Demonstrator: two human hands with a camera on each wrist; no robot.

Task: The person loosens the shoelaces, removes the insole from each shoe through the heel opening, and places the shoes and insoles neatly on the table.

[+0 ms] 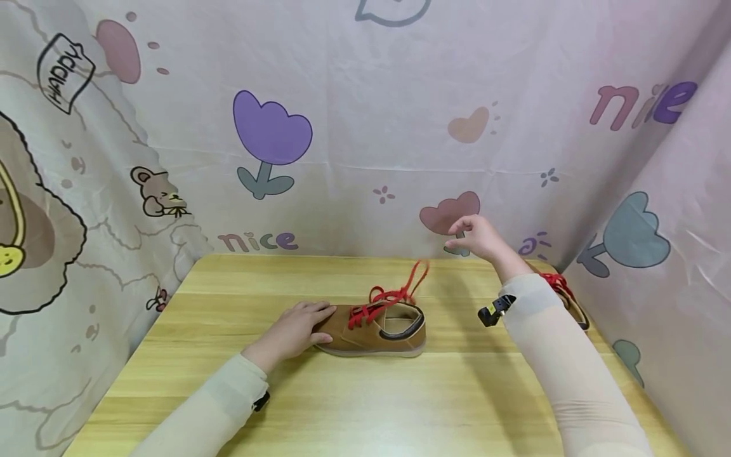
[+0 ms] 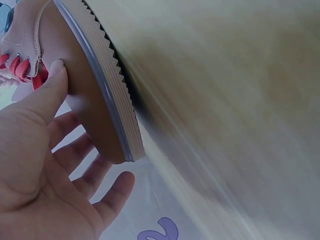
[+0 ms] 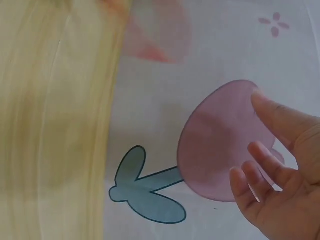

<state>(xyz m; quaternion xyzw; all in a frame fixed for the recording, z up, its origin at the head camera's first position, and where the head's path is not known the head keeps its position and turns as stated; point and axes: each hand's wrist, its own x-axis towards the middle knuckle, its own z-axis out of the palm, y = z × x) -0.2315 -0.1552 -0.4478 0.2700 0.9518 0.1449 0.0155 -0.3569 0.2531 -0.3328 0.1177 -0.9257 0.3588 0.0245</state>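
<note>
A brown shoe with red laces lies sole down on the wooden table, its toe to the left. My left hand holds it by the toe. In the left wrist view the thumb presses one side of the shoe, with fingers round the other side. One loop of the laces stands up above the collar, blurred. Up in the air to the right of the shoe is my right hand. Its thumb and fingers are apart, and nothing shows between them in the right wrist view.
A second shoe with red laces sits at the table's right edge, partly hidden behind my right forearm. Patterned curtains hang behind the wooden table and on both sides.
</note>
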